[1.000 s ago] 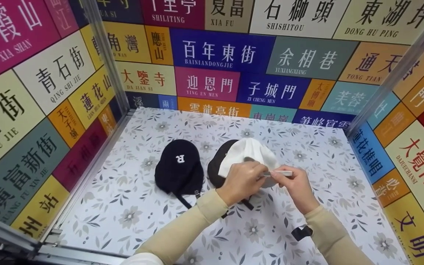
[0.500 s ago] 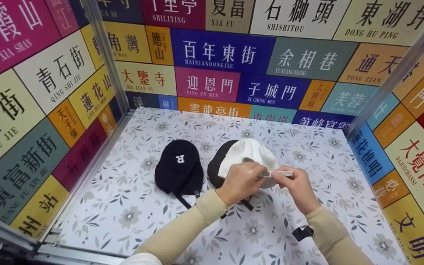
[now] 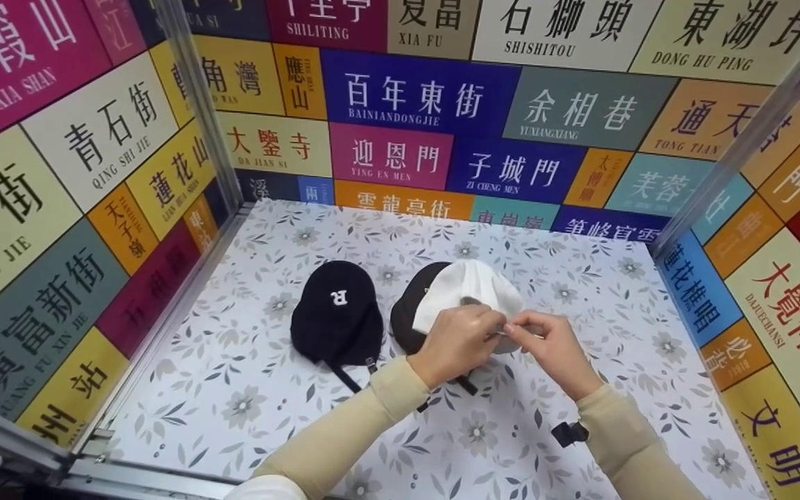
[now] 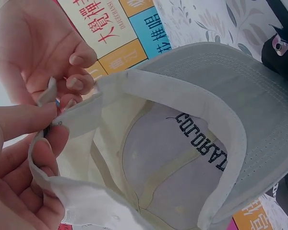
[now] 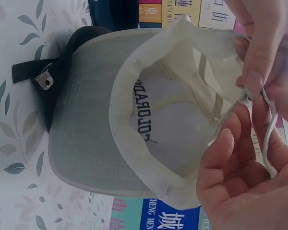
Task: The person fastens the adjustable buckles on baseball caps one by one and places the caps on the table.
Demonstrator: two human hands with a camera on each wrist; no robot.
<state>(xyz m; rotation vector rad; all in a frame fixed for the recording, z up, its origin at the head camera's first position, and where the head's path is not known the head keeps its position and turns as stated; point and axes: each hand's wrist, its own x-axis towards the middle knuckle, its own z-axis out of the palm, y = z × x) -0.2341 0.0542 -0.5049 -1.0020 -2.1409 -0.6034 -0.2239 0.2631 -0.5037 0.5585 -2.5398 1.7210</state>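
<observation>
gripping the white cap [image 3: 466,288], hands [image 3: 459,344] [image 3: 558,351] point its brim [image 4: 273,117] downward.

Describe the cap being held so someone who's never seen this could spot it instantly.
Start at the flower-patterned tabletop and find the black cap with a white letter. Just right of it, the left hand and right hand hold the white cap, which partly hides a dark-brown cap. Unlike its dark neighbours, it is white, with a grey brim and dark lettering inside.
</observation>
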